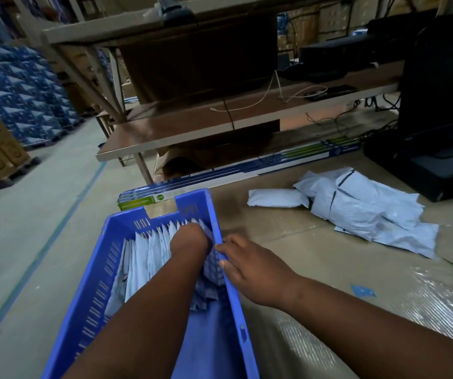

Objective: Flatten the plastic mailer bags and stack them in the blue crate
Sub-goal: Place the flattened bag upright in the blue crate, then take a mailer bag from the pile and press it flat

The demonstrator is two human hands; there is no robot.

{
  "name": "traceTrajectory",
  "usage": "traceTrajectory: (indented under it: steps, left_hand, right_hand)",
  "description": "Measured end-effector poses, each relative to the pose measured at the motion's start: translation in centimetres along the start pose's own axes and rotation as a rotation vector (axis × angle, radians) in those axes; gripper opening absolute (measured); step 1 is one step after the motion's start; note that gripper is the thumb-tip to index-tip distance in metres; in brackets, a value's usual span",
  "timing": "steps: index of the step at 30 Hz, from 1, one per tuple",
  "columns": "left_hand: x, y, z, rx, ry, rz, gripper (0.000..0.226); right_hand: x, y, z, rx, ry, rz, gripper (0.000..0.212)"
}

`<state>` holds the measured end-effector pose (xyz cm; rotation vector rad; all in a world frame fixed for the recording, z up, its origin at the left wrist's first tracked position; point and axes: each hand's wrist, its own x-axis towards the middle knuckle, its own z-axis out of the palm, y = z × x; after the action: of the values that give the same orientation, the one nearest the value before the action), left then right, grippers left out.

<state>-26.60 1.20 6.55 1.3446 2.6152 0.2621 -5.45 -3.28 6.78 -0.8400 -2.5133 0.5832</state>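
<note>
A blue crate (91,291) stands on the cardboard-covered floor at the lower left. Several pale blue mailer bags (143,258) stand on edge in a row inside it. My left hand (189,239) reaches down into the crate's far right part among the bags; its fingers are hidden between them. My right hand (249,272) grips the crate's right rim, thumb and fingertips on the edge. A loose pile of crumpled pale blue mailer bags (361,212) lies on the floor to the right, apart from both hands.
A brown shelf rack (192,124) with cables stands behind the crate. Long flat boxes (219,176) lie at its foot. A black monitor and its base (438,127) stand at the far right. Stacked blue cartons (20,86) fill the left. Bubble wrap (424,310) covers the floor bottom right.
</note>
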Motion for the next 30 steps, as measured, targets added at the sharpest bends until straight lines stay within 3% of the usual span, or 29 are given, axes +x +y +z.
traceTrajectory:
  steps: [7,11,14,17,23,27,30]
  left_hand:
    - [1.2,0.7,-4.1,-0.140,0.112,-0.047,0.028]
    - [0.2,4.7,-7.1,-0.079,0.194,0.009,0.010]
    - [-0.7,8.8,-6.8,-0.012,0.201,0.076,0.011]
    - [-1.5,12.7,-4.8,0.092,0.132,0.167,0.031]
    - [-2.5,20.7,1.1,0.186,-0.071,0.276,0.038]
    - [-1.3,25.5,4.0,0.206,-0.208,0.266,0.037]
    - [0.3,28.9,5.3,0.211,-0.269,0.158,0.031]
  right_hand:
    - [-0.5,3.5,-3.1,-0.027,0.001,0.023,0.050]
    - [-0.1,6.6,-5.3,-0.116,-0.016,0.073,0.051]
    - [-0.6,9.3,-6.7,-0.162,-0.022,0.109,0.045]
    - [-1.8,12.1,-7.7,-0.203,-0.052,0.144,0.045]
    - [-5.7,18.7,-10.0,-0.268,-0.098,0.237,0.047]
    - [-7.2,23.0,-11.9,-0.272,-0.123,0.285,0.047]
    - [-7.5,25.8,-13.2,-0.277,-0.111,0.282,0.047]
